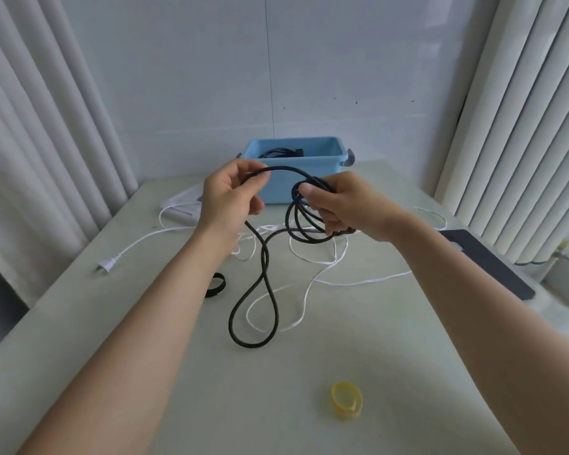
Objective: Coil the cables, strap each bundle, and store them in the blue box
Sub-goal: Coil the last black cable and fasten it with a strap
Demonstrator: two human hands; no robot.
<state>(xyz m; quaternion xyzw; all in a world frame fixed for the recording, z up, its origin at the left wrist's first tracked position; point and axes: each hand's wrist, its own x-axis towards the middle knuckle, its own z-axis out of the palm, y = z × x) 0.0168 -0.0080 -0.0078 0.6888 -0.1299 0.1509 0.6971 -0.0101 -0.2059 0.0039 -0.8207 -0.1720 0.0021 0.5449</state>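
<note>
Centre of frame: my right hand [342,205] grips the gathered loops of the black cable [264,257]; my left hand [227,198] pinches its free run, before the blue box [322,167].

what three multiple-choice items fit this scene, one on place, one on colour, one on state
1. The yellow strap lies: A on a chair; B on the table; C round a bundle.
2. The cable being coiled is: A black; B white; C blue.
3. The right grip: A lies flat; B hangs idle; C holds the loops.
Answers: 1 B, it sits on bare table near the person. 2 A, the held cable is black. 3 C, it is curled round the stacked loops.
</note>
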